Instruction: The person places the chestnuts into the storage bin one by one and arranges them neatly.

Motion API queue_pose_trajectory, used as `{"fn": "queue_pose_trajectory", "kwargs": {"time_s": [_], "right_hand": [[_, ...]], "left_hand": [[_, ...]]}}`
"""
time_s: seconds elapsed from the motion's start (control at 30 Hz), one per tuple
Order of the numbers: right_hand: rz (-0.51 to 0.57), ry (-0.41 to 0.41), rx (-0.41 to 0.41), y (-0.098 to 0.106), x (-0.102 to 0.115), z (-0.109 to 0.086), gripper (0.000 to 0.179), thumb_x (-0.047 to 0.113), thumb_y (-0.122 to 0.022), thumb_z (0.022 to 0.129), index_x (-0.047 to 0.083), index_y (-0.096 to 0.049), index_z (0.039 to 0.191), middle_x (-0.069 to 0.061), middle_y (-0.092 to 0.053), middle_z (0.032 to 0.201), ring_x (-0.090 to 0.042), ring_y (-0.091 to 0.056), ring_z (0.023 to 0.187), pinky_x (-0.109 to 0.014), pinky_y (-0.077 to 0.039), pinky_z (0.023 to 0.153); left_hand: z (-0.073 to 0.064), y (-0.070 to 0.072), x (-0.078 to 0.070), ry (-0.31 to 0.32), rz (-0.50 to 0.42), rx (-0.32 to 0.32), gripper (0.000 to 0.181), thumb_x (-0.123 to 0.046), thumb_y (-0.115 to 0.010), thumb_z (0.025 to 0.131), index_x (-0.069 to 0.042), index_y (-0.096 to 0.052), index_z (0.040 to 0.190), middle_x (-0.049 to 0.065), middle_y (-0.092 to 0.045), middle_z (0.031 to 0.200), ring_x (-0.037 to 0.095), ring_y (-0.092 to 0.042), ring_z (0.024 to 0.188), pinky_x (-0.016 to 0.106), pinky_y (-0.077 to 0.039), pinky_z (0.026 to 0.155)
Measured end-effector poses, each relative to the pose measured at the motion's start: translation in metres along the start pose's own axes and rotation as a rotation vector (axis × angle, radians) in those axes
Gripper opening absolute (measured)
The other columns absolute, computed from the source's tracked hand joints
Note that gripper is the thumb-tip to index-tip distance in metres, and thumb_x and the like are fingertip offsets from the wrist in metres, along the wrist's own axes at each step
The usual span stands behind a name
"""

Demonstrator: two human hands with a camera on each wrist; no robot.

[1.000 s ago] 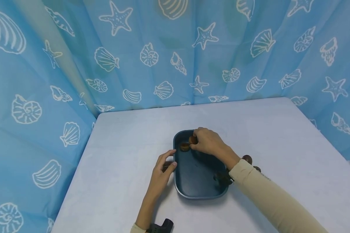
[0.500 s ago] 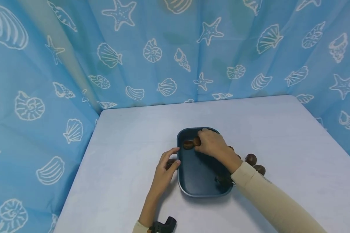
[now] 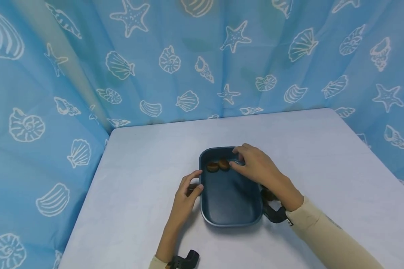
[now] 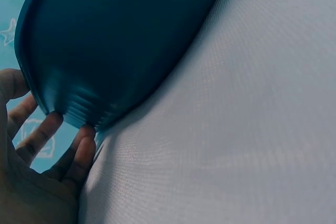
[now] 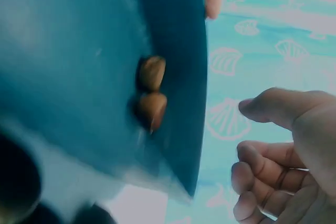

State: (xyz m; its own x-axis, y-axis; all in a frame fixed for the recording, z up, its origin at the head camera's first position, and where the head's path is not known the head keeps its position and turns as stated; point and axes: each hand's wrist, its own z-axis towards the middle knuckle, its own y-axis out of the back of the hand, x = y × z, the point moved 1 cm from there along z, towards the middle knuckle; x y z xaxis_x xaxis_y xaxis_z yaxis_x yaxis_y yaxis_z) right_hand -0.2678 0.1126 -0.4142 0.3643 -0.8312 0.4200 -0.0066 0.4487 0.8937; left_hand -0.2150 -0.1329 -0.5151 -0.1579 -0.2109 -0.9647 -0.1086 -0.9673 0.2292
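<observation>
A dark blue rectangular tray lies on the white-covered table. Two brown chestnuts sit side by side in its far left corner; the right wrist view shows the same chestnuts against the tray's wall. My left hand touches the outside of the tray's left wall with its fingertips, as the left wrist view also shows. Over the tray's far right part is my right hand, thumb and fingers apart with nothing between them.
Another chestnut shows just right of the tray, partly hidden under my right wrist. Dark round shapes blur at the lower left of the right wrist view. A blue shell-print curtain hangs behind the table.
My right hand has set a chestnut down beside the other one in the tray, let go and drawn back to the right. The left hand stays at the tray's side.
</observation>
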Motion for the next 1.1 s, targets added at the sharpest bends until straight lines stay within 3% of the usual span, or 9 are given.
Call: {"fn": "queue_pose_trajectory", "kwargs": {"time_s": [0.37,1.1], "right_hand": [[0.008,-0.024,-0.031,0.007,-0.023,-0.035,0.037,0.025,-0.071,0.093,0.001,-0.066,0.121,-0.002,-0.055,0.086,-0.015,-0.05,0.069,-0.031,-0.043,0.059],[-0.031,-0.105,-0.068,0.016,-0.078,-0.098,0.033,0.017,-0.073,0.09,-0.002,-0.067,0.116,0.0,-0.054,0.082,-0.013,-0.048,0.068,-0.029,-0.044,0.057]], "left_hand": [[-0.006,0.002,0.003,0.031,0.006,-0.018,0.043,-0.031,-0.057,0.102,-0.028,-0.053,0.145,-0.008,-0.049,0.138,0.017,-0.06,0.113,0.043,-0.048,0.097],[-0.002,-0.003,-0.002,0.014,0.015,-0.011,0.043,-0.03,-0.058,0.102,-0.029,-0.053,0.145,-0.007,-0.05,0.138,0.02,-0.06,0.112,0.044,-0.047,0.099]]}}
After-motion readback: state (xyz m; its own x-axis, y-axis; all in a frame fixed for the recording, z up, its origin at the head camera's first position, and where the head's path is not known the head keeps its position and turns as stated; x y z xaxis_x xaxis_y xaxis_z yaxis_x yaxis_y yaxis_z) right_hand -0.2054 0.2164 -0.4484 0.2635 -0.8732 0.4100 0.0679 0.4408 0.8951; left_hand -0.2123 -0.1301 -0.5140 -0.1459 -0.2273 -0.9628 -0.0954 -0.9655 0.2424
